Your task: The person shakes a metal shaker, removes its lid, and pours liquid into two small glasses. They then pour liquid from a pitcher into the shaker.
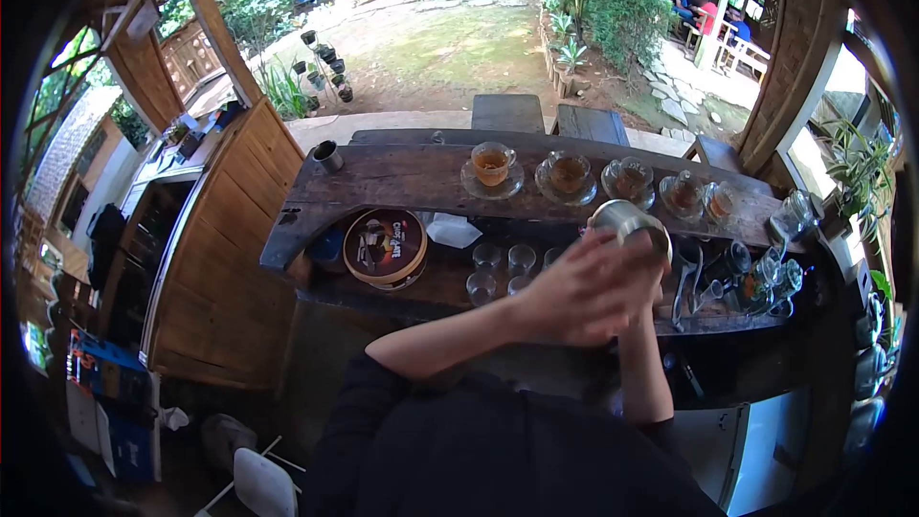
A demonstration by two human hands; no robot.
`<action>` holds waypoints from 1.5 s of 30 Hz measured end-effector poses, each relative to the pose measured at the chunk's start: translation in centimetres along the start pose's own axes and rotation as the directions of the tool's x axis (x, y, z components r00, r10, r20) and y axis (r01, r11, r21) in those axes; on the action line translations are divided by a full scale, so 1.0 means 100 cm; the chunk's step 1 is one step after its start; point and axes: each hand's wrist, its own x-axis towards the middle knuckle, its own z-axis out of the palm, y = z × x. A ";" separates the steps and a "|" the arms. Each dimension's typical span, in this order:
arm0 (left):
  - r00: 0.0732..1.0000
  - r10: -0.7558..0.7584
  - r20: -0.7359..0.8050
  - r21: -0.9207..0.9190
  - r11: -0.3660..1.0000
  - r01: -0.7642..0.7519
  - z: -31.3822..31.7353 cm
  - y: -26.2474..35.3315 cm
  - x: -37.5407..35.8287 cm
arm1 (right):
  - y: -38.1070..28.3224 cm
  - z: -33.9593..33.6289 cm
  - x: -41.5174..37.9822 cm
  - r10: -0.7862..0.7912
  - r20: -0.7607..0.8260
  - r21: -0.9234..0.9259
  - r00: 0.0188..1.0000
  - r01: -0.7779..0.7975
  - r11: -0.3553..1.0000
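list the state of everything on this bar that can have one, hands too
metal cup: lifted off the lower shelf, gripped by both hands
left hand: closed around the metal cup
right hand: mostly hidden behind the left, on the cup
glass cups on saucers: upright on the wooden counter, filled with brown drink
small glasses: upright, empty
round tin: lid on

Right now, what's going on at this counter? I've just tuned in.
A person in dark sleeves stands at a wooden bar, both hands wrapped around a metal cup; the left hand covers most of the right. On the upper shelf sits a row of glass cups of tea on saucers. Below, empty small glasses stand beside a round tin.
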 end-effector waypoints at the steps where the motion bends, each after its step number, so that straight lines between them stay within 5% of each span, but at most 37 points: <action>1: 0.999 0.028 -0.032 0.062 0.998 -0.026 -0.004 -0.005 0.003 | 0.001 0.009 -0.002 -0.024 -0.008 -0.059 1.000 0.024 0.998; 3: 0.996 0.061 -0.061 0.125 0.991 -0.053 -0.015 0.002 0.012 | 0.020 0.068 -0.004 -0.039 -0.023 -0.195 0.999 0.034 0.980; 4: 0.941 0.323 -0.102 0.317 0.907 -0.277 -0.022 0.019 0.019 | 0.035 0.105 -0.009 -0.031 -0.037 -0.270 0.999 0.020 0.963; 5: 0.822 0.563 -0.089 0.499 0.739 -0.452 -0.027 0.034 0.023 | 0.036 0.128 -0.019 0.126 0.070 -0.048 0.990 -0.123 0.991; 6: 0.823 0.561 -0.090 0.498 0.741 -0.450 -0.033 0.046 0.024 | 0.026 0.116 -0.013 0.238 0.319 -0.151 0.917 -0.199 0.968; 8: 0.880 0.465 -0.097 0.061 0.885 -0.461 -0.042 0.062 0.024 | 0.008 0.102 -0.005 0.512 0.290 -0.122 0.809 -0.499 0.858; 9: 0.959 0.265 -0.101 0.094 0.962 -0.256 -0.032 0.053 0.019 | 0.014 0.093 -0.015 0.406 0.077 -0.018 0.911 -0.406 0.914; 10: 0.973 0.232 -0.012 0.221 0.949 -0.224 -0.023 0.031 0.011 | 0.026 0.069 -0.014 0.201 -0.052 -0.088 0.978 -0.205 0.975; 11: 0.993 0.112 -0.029 0.129 0.986 -0.107 -0.015 0.015 0.009 | 0.026 0.047 -0.016 0.197 -0.056 -0.086 0.979 -0.201 0.976; 12: 0.999 -0.008 -0.035 0.038 0.999 0.009 -0.014 0.008 0.012 | 0.035 0.048 -0.013 0.030 -0.124 -0.262 0.992 -0.062 0.963; 13: 0.999 0.000 -0.040 0.046 0.999 0.002 -0.016 0.009 0.013 | 0.038 0.055 -0.006 -0.142 -0.149 -0.440 0.978 0.063 0.896; 14: 0.983 0.160 -0.088 0.195 0.971 -0.141 -0.018 0.017 0.011 | 0.037 0.065 -0.010 -0.017 -0.194 -0.209 0.981 -0.024 0.978; 16: 0.872 0.487 -0.058 0.469 0.784 -0.407 -0.026 0.043 0.001 | 0.049 0.119 -0.020 0.141 0.102 -0.117 0.985 -0.129 0.985; 18: 0.808 0.500 -0.312 0.238 0.864 -0.443 -0.009 0.060 0.006 | 0.043 0.107 -0.012 0.214 0.401 -0.172 0.891 -0.156 0.973; 21: 0.974 0.222 -0.047 0.138 0.967 -0.214 -0.019 0.036 0.008 | 0.027 0.074 -0.011 0.207 -0.027 -0.031 0.978 -0.207 0.978; 22: 0.996 0.072 -0.052 0.006 0.997 -0.072 -0.009 0.021 0.005 | 0.031 0.046 -0.014 0.103 -0.105 -0.131 0.989 -0.116 0.984; 24: 0.990 0.139 -0.026 0.112 0.984 -0.135 -0.003 0.000 -0.006 | 0.021 0.017 -0.014 -0.141 -0.100 -0.446 0.985 0.082 0.891; 25: 0.969 0.229 -0.090 0.218 0.954 -0.206 -0.008 0.009 -0.002 | 0.037 0.065 -0.009 -0.040 -0.297 -0.258 0.954 -0.040 0.965; 27: 0.937 0.318 -0.146 0.320 0.911 -0.259 -0.014 0.037 0.008 | 0.047 0.113 -0.018 0.092 0.081 -0.244 0.992 -0.070 0.967; 30: 0.611 0.691 -0.386 0.412 0.722 -0.556 -0.020 0.063 0.025 | 0.053 0.117 -0.017 0.146 0.446 -0.251 0.883 -0.034 0.967; 31: 0.767 0.588 -0.258 0.238 0.808 -0.540 -0.025 0.061 0.016 | 0.045 0.104 -0.020 0.163 0.252 -0.183 0.954 -0.119 0.976; 32: 0.913 0.356 -0.199 0.187 0.928 -0.321 -0.019 0.054 0.011 | 0.038 0.092 -0.022 0.191 0.049 -0.097 0.980 -0.186 0.978; 33: 0.987 0.158 0.006 0.224 0.962 -0.155 -0.015 0.040 0.006 | 0.038 0.077 -0.021 0.150 -0.022 -0.089 0.988 -0.151 0.985; 34: 0.998 0.050 -0.027 0.057 0.997 -0.049 0.000 0.013 -0.003 | 0.016 0.022 -0.017 -0.042 -0.168 -0.260 0.985 -0.003 0.966; 36: 0.997 0.016 -0.072 0.022 1.000 -0.014 -0.003 0.000 -0.004 | 0.022 0.054 -0.009 -0.111 0.036 -0.370 0.993 0.116 0.922; 37: 0.986 0.041 -0.163 0.006 0.999 -0.041 -0.002 0.002 -0.008 | 0.022 0.072 -0.011 -0.225 -0.036 -0.522 0.974 0.174 0.835; 38: 0.966 0.061 -0.253 -0.011 0.998 -0.066 0.000 0.005 -0.012 | 0.025 0.088 -0.012 -0.472 0.128 -0.743 0.872 0.400 0.537; 40: 0.930 0.119 -0.347 -0.022 0.991 -0.135 0.005 0.018 -0.016 | 0.023 0.111 -0.017 -0.668 0.200 -0.595 0.717 0.631 0.498; 42: 0.781 -0.301 -0.547 -0.409 0.910 0.064 0.023 0.031 -0.029 | 0.041 0.132 -0.017 -0.701 0.581 -0.663 0.414 0.740 -0.112; 43: 0.732 -0.480 -0.484 -0.585 0.799 0.138 0.023 0.034 -0.031 | 0.050 0.139 -0.019 -0.580 0.725 -0.632 0.372 0.695 -0.343; 44: 0.735 -0.476 -0.483 -0.586 0.800 0.133 0.024 0.031 -0.033 | 0.053 0.134 -0.018 -0.581 0.727 -0.629 0.367 0.696 -0.347; 45: 0.513 -0.806 -0.296 -0.900 0.416 0.134 0.029 0.024 -0.042 | 0.055 0.122 -0.016 -0.391 0.845 -0.535 0.365 0.567 -0.626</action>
